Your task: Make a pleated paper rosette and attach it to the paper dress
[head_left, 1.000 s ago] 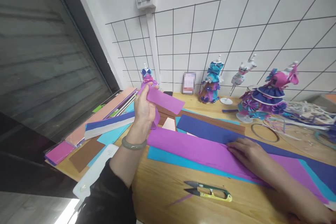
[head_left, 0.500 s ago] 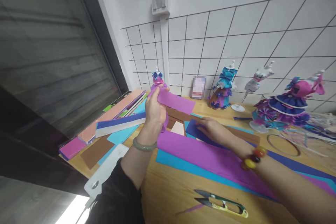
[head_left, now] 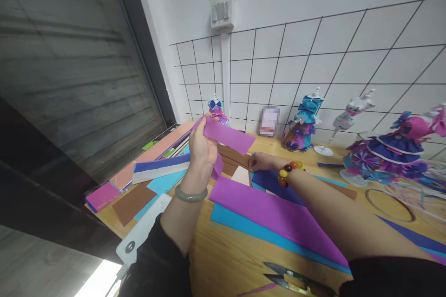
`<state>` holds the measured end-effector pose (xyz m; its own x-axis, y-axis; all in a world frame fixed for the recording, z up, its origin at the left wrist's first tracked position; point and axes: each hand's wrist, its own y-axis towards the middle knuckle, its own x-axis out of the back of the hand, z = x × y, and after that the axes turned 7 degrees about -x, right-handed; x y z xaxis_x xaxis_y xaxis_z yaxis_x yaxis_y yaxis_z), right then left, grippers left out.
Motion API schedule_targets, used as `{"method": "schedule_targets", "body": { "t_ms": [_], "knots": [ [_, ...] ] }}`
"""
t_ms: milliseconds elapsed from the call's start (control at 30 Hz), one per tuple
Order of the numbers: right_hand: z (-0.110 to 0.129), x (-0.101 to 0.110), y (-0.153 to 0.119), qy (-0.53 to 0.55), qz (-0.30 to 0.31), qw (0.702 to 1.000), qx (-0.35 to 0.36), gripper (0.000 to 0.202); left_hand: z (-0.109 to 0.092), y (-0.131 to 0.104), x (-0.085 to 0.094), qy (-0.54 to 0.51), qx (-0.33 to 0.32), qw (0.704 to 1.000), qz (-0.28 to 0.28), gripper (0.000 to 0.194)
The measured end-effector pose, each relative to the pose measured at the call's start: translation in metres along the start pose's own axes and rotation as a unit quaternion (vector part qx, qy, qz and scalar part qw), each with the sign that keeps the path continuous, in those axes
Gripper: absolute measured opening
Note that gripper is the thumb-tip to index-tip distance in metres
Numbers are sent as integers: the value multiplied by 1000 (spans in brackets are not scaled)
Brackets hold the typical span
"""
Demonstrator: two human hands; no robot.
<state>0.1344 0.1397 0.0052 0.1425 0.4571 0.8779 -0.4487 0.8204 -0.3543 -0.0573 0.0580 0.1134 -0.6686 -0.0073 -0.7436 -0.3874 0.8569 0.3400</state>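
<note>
My left hand (head_left: pixel 203 146) is raised over the table, its fingers closed on a purple paper strip (head_left: pixel 232 136). One end of the strip sticks out to the right and another part hangs below the hand. My right hand (head_left: pixel 262 161) is low over the papers behind, fingers curled down at the edge of a blue sheet (head_left: pixel 275 183); what its fingertips hold, if anything, is hidden. Close by are a pale pink piece (head_left: pixel 241 175) and brown paper (head_left: pixel 230 155). A wide purple sheet (head_left: pixel 272 213) lies in front on a light blue sheet (head_left: pixel 251 227).
Thread snips (head_left: pixel 289 276) lie at the front edge, partly behind my right sleeve. Small dress forms in paper dresses (head_left: pixel 303 123) and a bare white form (head_left: pixel 348 113) stand along the wall. A white lamp-like device (head_left: pixel 144 225) and paper packs (head_left: pixel 104 197) are at left.
My right hand has moved left and back, off the blue sheet's top to near the brown paper, and its fingers have curled. My left hand still holds the purple strip. The view has shifted slightly.
</note>
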Motion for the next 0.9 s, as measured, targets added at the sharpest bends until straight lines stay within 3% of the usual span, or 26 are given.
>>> {"method": "schedule_targets", "body": {
  "t_ms": [167, 367, 467, 633, 867, 900],
  "knots": [
    [-1, -3, -5, 63, -29, 998, 2, 26, 3, -1, 0, -5, 16, 1000, 4, 15],
    [3, -9, -22, 216, -170, 961, 20, 15, 8, -3, 0, 8, 17, 1000, 13, 14],
    [2, -7, -33, 310, -256, 915, 22, 20, 10, -7, -1, 13, 13, 1000, 23, 14],
    [-15, -7, -67, 462, -373, 804, -24, 29, 29, -26, -9, 29, 70, 996, 47, 26],
    [-56, -35, -144, 585, -374, 710, -116, 22, 85, -93, -15, 76, 248, 957, 129, 27],
    [-62, -38, -154, 633, -367, 668, -136, 21, 92, -102, -13, 86, 271, 949, 137, 27]
  ]
}}
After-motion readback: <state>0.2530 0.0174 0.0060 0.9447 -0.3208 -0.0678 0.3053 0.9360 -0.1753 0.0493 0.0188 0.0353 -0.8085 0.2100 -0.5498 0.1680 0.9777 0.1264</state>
